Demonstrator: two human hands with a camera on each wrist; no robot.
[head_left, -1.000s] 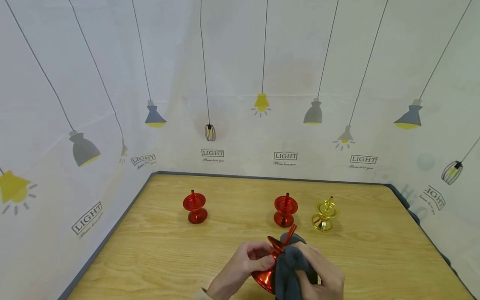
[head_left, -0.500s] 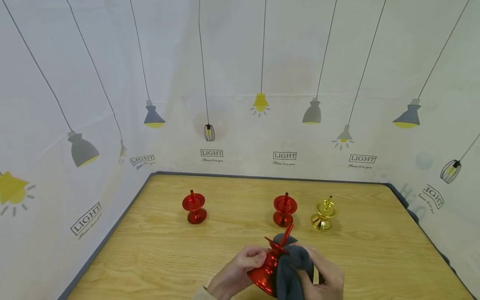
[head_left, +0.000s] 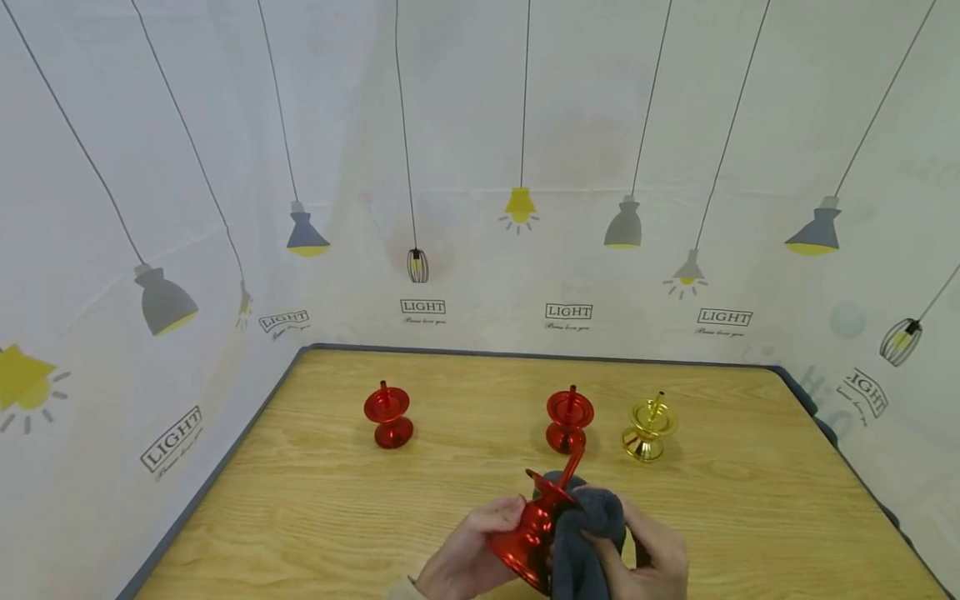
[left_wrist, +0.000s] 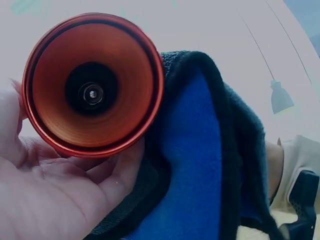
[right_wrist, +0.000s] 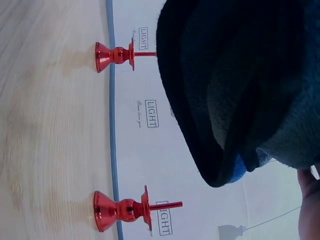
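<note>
A shiny red candlestick (head_left: 525,533) leans to the right at the front of the head view, its stem pointing up. My left hand (head_left: 474,546) holds it from the left, thumb along its body. The left wrist view looks into its hollow round base (left_wrist: 132,95), with the palm and fingers of the left hand (left_wrist: 65,200) beneath. In my right hand (head_left: 651,550) is a bunched dark grey-blue cloth (head_left: 588,533), pressed against the candlestick's right side. A bright blue face of the cloth (left_wrist: 192,150) hangs down in the left wrist view. Some right fingertips are hidden in its folds.
Two red candlesticks stand upright farther back, one at the left (head_left: 388,417) and one near the middle (head_left: 567,421). Right of the latter stands a gold candlestick (head_left: 647,429). The wooden table (head_left: 300,517) ends at a lamp-printed backdrop (head_left: 480,108).
The held candlestick has shifted slightly left and turned a little. My left thumb has slid back from its front, baring more of the body. The cloth stays against its right side.
</note>
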